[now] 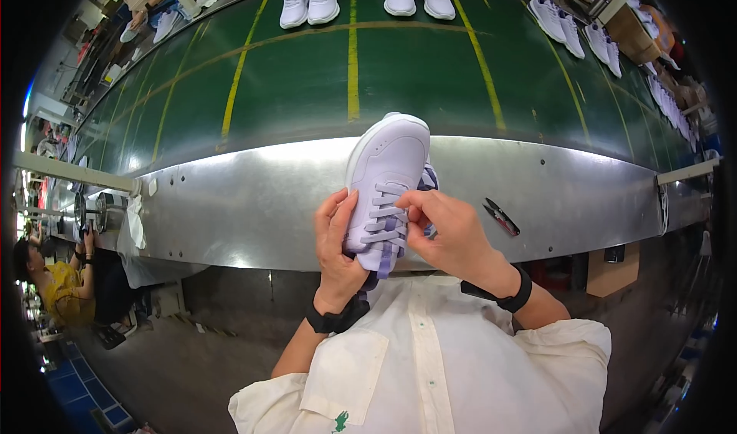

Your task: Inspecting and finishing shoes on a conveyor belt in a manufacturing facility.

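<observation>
A pale lavender sneaker [386,154] with a white sole is held up over the metal ledge, its toe pointing away from me. My left hand [338,242] is wrapped round the shoe's left side near the heel. At the lacing, the fingers of my right hand [449,230] are pinched on the shoelace [390,213]; its end is hidden by the fingers. Part of a second shoe [428,177] with darker purple trim shows behind the right edge of the held one.
A metal ledge [253,203] runs along a green conveyor belt [299,73] with yellow lines. Small black thread snips [501,217] lie on the ledge to the right. Pairs of sneakers [309,2] stand along the belt's far side. At far left sits a person in yellow [67,292].
</observation>
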The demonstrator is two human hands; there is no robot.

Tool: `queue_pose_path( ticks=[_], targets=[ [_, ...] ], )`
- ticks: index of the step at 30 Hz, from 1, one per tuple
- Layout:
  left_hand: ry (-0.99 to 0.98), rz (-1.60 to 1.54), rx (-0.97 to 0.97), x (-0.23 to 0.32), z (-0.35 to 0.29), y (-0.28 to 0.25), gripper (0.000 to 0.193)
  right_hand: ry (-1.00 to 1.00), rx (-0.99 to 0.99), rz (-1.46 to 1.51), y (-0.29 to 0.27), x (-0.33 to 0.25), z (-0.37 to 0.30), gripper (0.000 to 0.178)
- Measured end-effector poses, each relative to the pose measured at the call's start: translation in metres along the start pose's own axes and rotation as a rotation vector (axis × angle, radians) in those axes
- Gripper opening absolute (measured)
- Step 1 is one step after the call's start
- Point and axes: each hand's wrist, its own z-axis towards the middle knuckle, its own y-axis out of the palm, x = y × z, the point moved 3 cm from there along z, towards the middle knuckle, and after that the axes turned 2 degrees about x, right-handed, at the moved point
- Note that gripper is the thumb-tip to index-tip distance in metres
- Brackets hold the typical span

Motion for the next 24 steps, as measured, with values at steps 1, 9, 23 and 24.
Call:
queue_pose_path(
  ticks=[1,9,23,24],
  targets=[
    [0.001,-0.001,-0.039,-0.001,0.001,0.0,0.072,0.056,-0.022,0.093,-0.001,0.002,-0.002,0.029],
    [-0.007,0.019,-0.211,-0.01,0.001,-0.005,0.076,0.451,-0.382,0.612,-0.011,0.016,-0.006,0.031],
    [-0.073,-0.014,-0.035,0.004,0.002,-0.012,0.083,-0.222,-0.011,0.13,-0.009,-0.021,0.01,0.034],
    [-0.124,-0.024,-0.005,0.001,0.0,-0.012,0.082,-0.423,0.018,0.006,-0.006,-0.025,0.007,0.034]
  ],
)
